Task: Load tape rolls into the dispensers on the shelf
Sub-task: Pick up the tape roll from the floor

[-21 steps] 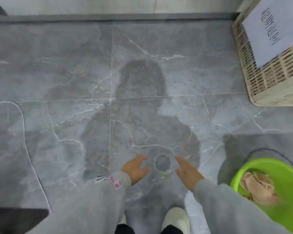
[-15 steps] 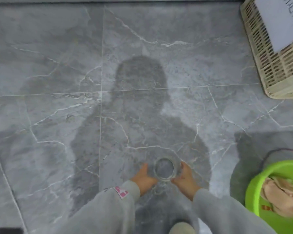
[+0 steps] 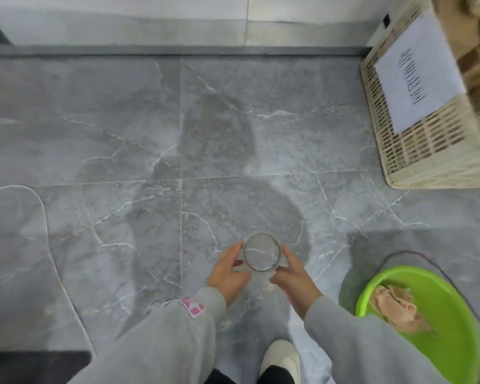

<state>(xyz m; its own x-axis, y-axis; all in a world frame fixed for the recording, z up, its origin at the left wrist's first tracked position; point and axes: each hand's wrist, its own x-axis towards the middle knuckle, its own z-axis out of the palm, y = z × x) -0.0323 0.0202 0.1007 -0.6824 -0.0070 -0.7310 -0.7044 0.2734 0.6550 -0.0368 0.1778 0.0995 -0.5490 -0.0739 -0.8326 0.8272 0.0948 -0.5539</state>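
On my feed the tape roll (image 3: 261,269) sits between both hands, held over the grey tiled floor (image 3: 122,120), low in the middle of the view. The left hand (image 3: 227,273) curls its fingers (image 3: 234,252) against the roll's left side. The right hand (image 3: 295,278) grips the right side, fingers (image 3: 287,253) along the rim. The roll is a clear, nearly colourless ring, and its open centre faces me so the floor's white veining shows through. A green basin (image 3: 455,314) stands to the right.
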